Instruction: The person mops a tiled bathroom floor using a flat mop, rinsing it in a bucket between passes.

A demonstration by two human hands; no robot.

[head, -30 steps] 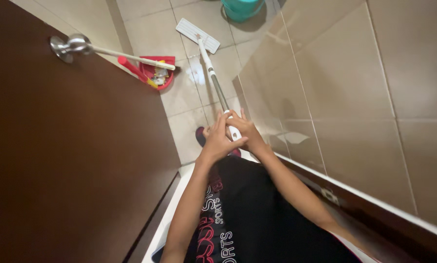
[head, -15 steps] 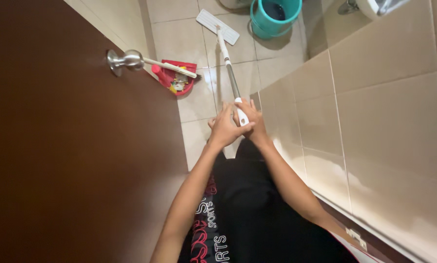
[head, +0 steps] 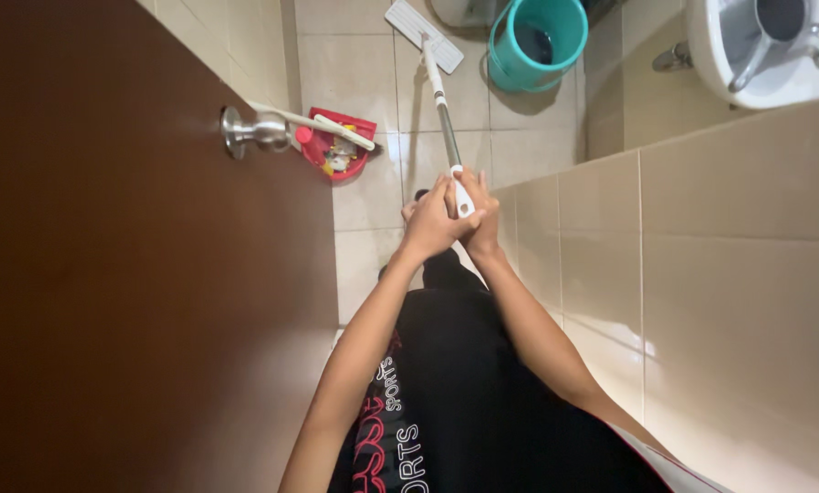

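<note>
Nearest: black garment with red and white lettering (head: 446, 402), worn by the person, lower centre.
Left hand (head: 430, 225): fingers curled shut around the white grip of the mop handle.
Right hand (head: 479, 219): likewise wrapped closed on the same grip, pressed against the left hand.
Flat mop with white grip and grey metal shaft (head: 445, 119): slants away from the hands; its white rectangular head (head: 422, 35) lies on the beige tiled floor (head: 364, 82).
Left: brown wooden door (head: 126, 274) with round metal knob (head: 254, 131).
Beyond: red dustpan (head: 341, 146) with white-handled brush.
Far: teal plastic bucket (head: 539, 41), just beside the mop head.
Upper right: white sink (head: 765, 50) above the beige tiled wall (head: 719, 274).
</note>
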